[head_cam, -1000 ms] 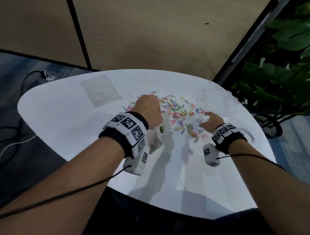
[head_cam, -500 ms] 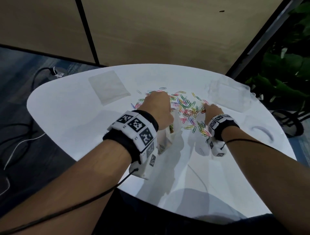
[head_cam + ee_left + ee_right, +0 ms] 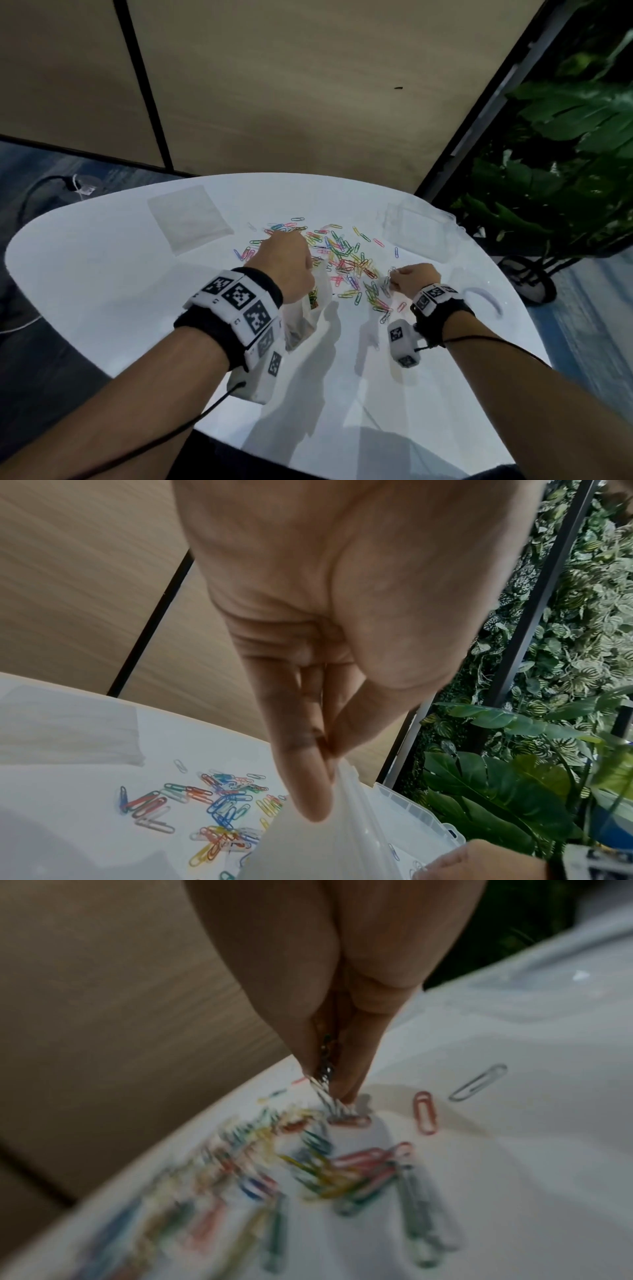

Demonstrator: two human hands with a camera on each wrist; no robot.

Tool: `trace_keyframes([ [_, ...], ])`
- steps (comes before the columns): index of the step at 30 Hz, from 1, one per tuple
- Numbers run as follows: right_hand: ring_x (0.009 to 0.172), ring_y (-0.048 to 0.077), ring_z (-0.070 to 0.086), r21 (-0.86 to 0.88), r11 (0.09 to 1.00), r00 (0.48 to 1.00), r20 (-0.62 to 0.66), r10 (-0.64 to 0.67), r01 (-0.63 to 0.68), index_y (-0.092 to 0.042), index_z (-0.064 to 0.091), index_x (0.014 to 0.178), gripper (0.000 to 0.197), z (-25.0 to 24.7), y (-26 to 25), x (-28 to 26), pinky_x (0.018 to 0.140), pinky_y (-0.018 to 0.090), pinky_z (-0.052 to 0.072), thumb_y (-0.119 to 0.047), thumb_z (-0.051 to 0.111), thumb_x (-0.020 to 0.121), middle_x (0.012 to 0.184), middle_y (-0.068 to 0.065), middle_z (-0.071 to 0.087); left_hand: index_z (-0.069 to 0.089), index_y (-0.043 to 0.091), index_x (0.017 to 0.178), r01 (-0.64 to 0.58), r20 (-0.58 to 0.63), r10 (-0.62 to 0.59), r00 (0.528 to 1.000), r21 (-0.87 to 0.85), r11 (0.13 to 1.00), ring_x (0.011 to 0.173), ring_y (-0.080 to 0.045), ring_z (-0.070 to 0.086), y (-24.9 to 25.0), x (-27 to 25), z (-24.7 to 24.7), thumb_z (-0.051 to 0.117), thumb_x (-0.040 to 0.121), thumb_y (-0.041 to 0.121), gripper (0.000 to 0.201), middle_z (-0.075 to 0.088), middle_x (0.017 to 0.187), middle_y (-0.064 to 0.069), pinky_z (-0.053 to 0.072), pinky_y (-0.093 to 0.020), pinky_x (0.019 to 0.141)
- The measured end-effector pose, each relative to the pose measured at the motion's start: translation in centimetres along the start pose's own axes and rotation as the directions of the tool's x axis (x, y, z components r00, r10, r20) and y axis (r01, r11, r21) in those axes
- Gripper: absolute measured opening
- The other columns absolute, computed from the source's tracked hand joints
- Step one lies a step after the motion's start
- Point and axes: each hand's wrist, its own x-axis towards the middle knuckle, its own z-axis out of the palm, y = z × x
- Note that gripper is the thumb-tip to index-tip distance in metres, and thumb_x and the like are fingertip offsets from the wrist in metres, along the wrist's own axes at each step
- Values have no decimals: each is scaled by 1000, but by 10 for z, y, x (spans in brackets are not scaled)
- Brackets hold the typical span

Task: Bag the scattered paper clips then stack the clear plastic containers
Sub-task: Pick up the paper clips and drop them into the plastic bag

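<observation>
The desk (image 3: 102,274) is white and rounded, and everything sits on its far half so both my hands can reach it. At about two o'clock from the pile lies a clear container (image 3: 416,229), empty as far as I can see, waiting to be stacked; I cannot make out a second one for certain. At ten o'clock lies a flat stack of spare bags (image 3: 188,219), out of the way.

My left hand (image 3: 282,265) pinches the upper edge of the bag (image 3: 308,318) between thumb and fingers, holding it up off the desk so its mouth faces the pile at one o'clock and clips can drop straight in. A few coloured clips already show inside it.

The clips (image 3: 342,260) lie scattered in the middle of the desk, between my hands, most of them not yet bagged.

My right hand (image 3: 412,279), at three o'clock from the bag, has its grip closed on a small bunch of clips (image 3: 327,1074), fingertips just above the desk. I judge the next move is to carry them over to the bag's mouth.
</observation>
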Motion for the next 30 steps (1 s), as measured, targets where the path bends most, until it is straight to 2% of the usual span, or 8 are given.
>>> trace_keyframes([
  [3,89,23,67,608,774,977,204,66,-179,-4,66,83,6,-14,-12,-19,86,29,58,-3,65,89,79,8,71,77,8,100,12,3,-12,1000,-8,1000,71,-19,62,2,-1,0,56,89,1,25,71,96,-7,55,-26,71],
  [7,92,28,70,853,357,908,418,-29,-382,12,63,94,12,-33,-55,-74,74,27,61,1,64,90,91,20,69,77,7,103,12,-7,-12,1000,-33,999,76,-21,63,5,-3,0,58,89,1,24,74,105,-10,59,-30,80],
  [11,90,25,72,798,482,826,514,-232,-361,15,63,99,17,-26,-79,-122,74,22,59,0,62,91,92,20,66,77,6,100,27,-20,-28,999,-69,997,83,-24,69,8,-5,1,59,88,1,22,74,102,-10,60,-32,80],
  [16,85,27,73,606,793,906,296,-302,66,3,74,95,18,16,-83,-137,89,40,58,3,71,77,92,17,74,76,8,99,24,-9,-25,1000,-91,996,82,-24,71,12,-10,5,59,88,0,22,66,89,-6,59,-30,76],
  [18,78,26,75,455,855,902,212,-376,249,-4,77,94,20,25,-88,-142,81,42,61,0,71,76,82,12,76,78,8,94,13,-8,-14,1000,-86,996,77,-22,70,12,-10,5,59,87,-2,22,68,84,-6,59,-30,72],
  [22,60,17,68,101,824,816,117,-566,557,-11,78,77,27,24,-104,-154,58,17,53,4,56,78,64,7,70,81,9,89,3,6,-3,1000,-69,998,70,-20,69,11,-9,4,58,85,-3,27,61,66,0,54,-25,58],
  [24,63,21,62,17,765,750,183,-635,644,-8,76,82,27,23,-107,-155,62,20,48,6,53,79,68,8,69,81,10,88,-1,8,2,1000,-68,998,70,-21,71,10,-9,3,56,85,-3,28,62,64,1,57,-26,62],
  [30,86,18,71,304,764,724,255,-641,569,-8,75,98,36,4,-99,-139,80,27,58,13,52,79,94,8,75,79,10,90,6,-19,-7,1000,-60,998,58,-19,71,6,-7,0,56,87,0,26,62,63,0,57,-26,59],
])
